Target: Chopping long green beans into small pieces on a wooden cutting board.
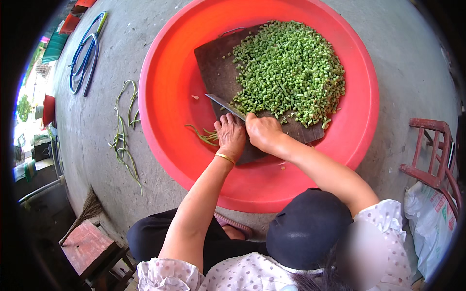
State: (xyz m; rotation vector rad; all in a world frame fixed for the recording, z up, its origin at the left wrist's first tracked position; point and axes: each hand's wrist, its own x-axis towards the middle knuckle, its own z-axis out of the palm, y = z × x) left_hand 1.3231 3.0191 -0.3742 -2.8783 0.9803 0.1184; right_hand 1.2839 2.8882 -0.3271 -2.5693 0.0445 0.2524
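My right hand is closed around the handle of a kitchen knife, whose blade points to the upper left, just beyond my left fingertips. My left hand presses down on the near part of a dark cutting board, and the ends of long green beans stick out from beneath its left side. Most of the beans' length is hidden by the hand. A big heap of chopped green beans covers the far right of the board. The board lies tilted inside a wide red plastic basin.
Loose long beans lie on the concrete floor left of the basin, with a coiled blue hose farther off. A wooden stool and a twig broom stand lower left. To the right are a red chair and a white sack bearing writing.
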